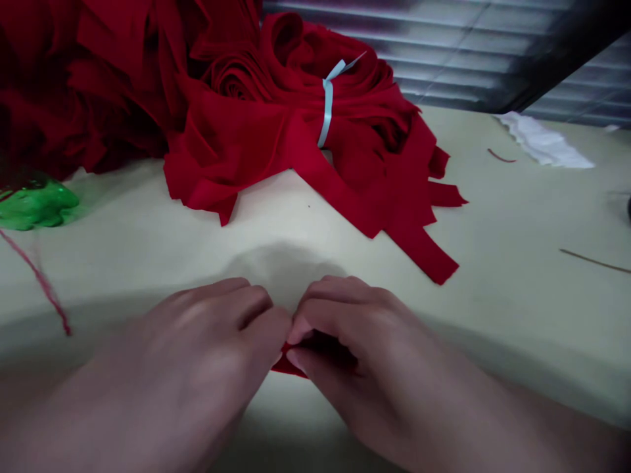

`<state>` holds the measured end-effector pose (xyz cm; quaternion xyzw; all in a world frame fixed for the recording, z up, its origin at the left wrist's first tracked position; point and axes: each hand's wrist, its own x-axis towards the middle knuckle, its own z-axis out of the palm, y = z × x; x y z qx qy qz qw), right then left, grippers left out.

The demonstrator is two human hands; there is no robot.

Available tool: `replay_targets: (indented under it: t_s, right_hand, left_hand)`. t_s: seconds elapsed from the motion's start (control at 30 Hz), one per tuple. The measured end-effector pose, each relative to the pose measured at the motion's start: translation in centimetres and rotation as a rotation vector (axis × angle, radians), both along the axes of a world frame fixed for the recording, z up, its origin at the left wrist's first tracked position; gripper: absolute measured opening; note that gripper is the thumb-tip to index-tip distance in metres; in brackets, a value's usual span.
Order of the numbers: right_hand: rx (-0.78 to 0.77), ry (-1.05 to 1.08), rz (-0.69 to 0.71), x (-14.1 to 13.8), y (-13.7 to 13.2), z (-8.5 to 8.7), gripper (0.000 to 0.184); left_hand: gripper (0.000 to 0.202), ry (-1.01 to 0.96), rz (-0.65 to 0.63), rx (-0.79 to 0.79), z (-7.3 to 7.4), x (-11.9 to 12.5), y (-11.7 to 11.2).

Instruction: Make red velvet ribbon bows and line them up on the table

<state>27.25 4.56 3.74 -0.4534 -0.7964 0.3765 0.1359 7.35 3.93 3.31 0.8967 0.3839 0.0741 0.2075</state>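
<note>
As I pinched a small piece of red cloth (pixel 288 363) over the bench (pixel 493 295), my L grip (pixel 197 348) and R grip (pixel 345 355) were both closed on it, knuckles up, fingertips meeting. Most of the piece was hidden under my R fingers (pixel 315 328), w/ only a red corner showing below them. A thin pinkish-red thread (pixel 42 282) lay on the bench to the left of my L grip, and a thin brown strip (pixel 594 261) lay well off to the right. Further on sat a big heap of cut red cloth strips (pixel 276 138), rolled up & tied w/ a pale blue band (pixel 326 112), loose ends fanning toward me. Left of it, a shiny green object (pixel 34 205); right, a short red thread (pixel 500 156) & a white crinkled scrap (pixel 542 139). Slatted blinds (pixel 444 39) ran behind the bench.
</note>
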Motion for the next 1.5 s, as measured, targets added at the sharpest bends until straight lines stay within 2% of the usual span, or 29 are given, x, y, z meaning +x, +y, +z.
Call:
replay_targets:
  t_s: [0.23, 0.47, 0.67, 0.73, 0.83, 0.9, 0.97, 1.1, 1.23, 1.37, 1.5]
  right_hand:
    - [0.017, 0.066, -0.001, 0.0, 0.0, -0.3, 0.017]
    - [0.334, 0.039, 0.113, 0.3, -0.6, -0.4, 0.018]
    - [0.434, 0.005, 0.112, -0.4, -1.2, -0.7, 0.033]
    - [0.503, -0.005, 0.162, -0.3, -1.4, -0.9, 0.034]
    - [0.639, -0.063, 0.297, 0.1, -1.7, -1.0, 0.034]
    - [0.693, -0.123, 0.321, 0.2, -1.8, -1.0, 0.034]
    - [0.705, -0.126, 0.278, 0.3, -1.8, -1.1, 0.035]
    - [0.672, -0.059, 0.193, 0.0, -1.9, -1.3, 0.032]
    - [0.614, -0.092, 0.097, -0.3, -2.3, -1.5, 0.024]
    - [0.564, -0.037, 0.079, -0.4, -2.7, -1.4, 0.024]
    - [0.545, 0.03, 0.097, -0.5, -2.5, -1.4, 0.021]
  left_hand:
    - [0.033, -0.061, -0.087, 0.066, 0.4, 0.6, 0.6]
    - [0.033, -0.08, -0.077, 0.085, 0.2, 0.9, 0.7]
    - [0.037, -0.086, -0.102, 0.138, -0.2, 1.0, 0.7]
    - [0.038, -0.078, -0.113, 0.14, -0.1, 1.0, 0.6]
    - [0.029, -0.035, -0.16, 0.114, 0.1, 0.7, 0.4]
    - [0.016, 0.012, -0.192, 0.089, 0.2, 0.5, 0.5]
    - [0.01, 0.05, -0.213, 0.065, 0.2, 0.3, 0.7]
    - [0.02, 0.052, -0.237, 0.046, 0.0, -0.1, 1.0]
    - [0.021, 0.048, -0.245, 0.039, -0.2, -0.3, 1.2]
    - [0.014, -0.06, -0.173, -0.015, 0.3, 0.0, 1.6]
    - [0.02, -0.092, -0.143, -0.037, 0.6, 0.5, 1.4]
